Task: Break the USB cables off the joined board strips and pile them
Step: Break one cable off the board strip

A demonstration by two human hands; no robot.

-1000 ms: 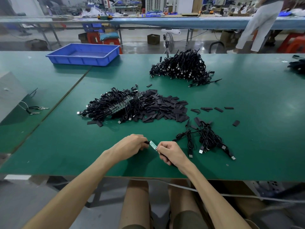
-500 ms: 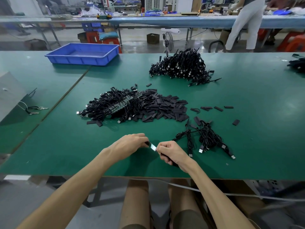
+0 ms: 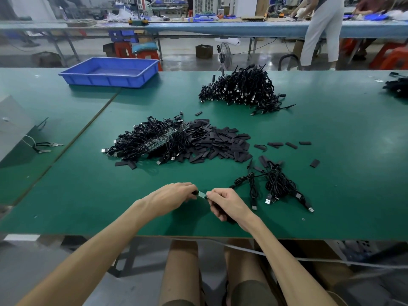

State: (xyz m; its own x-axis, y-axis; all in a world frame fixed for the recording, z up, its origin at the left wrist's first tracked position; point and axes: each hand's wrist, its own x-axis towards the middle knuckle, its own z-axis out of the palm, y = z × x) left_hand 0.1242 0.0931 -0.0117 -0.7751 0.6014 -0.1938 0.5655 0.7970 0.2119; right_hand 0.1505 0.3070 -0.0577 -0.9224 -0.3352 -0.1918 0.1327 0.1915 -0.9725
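Both hands pinch one small board piece [image 3: 202, 194] between them, low over the near edge of the green table [image 3: 88, 195]: the left hand [image 3: 174, 196] on its left end, the right hand [image 3: 225, 204] on its right, fingers curled. Thin, light and stiff, it should snap cleanly if held close to the joint; any cable on it will be limp and trail. Something dark under the right palm is too hidden to name. Just to the right lies a small pile of freed cables [image 3: 278, 184]; farther back is the heap of joined strips [image 3: 154, 140] among flat black pieces [image 3: 220, 142], then the large far pile [image 3: 240, 89].

green worktable [image 3: 88, 195], grey floor [image 3: 181, 56], long bench [image 3: 220, 29]
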